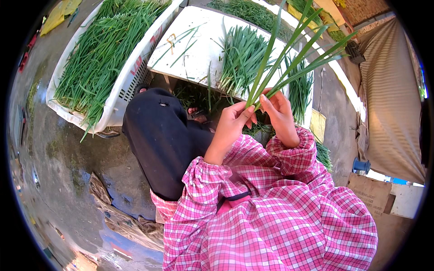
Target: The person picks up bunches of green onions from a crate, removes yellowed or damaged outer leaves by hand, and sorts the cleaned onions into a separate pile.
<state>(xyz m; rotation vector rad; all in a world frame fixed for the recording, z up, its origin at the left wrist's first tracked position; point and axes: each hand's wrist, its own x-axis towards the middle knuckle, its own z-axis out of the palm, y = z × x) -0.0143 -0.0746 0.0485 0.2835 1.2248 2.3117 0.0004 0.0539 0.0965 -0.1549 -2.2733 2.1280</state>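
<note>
Between my two hands I hold a few long green garlic chives [282, 67], their leaves fanning up and to the right. My left hand [234, 124] pinches the stems near their lower ends. Fingers of my right hand [280, 115] close round the same stems, just right of the left. Behind them a pile of cut chives [244, 54] lies on a white board [199, 54], pale ends toward me. Another bunch [299, 90] rests at the board's right edge, partly hidden by my right hand. Loose leaves and a tan band [171, 40] lie at the board's left.
A white plastic basket [110, 101] heaped with chives [108, 49] stands at the left. More chives [248, 13] lie beyond the board. Brown crumpled cloth [131, 217] is on the wet floor at lower left. At the right hangs a striped tan sheet [389, 90], near a blue spool-shaped object [360, 165].
</note>
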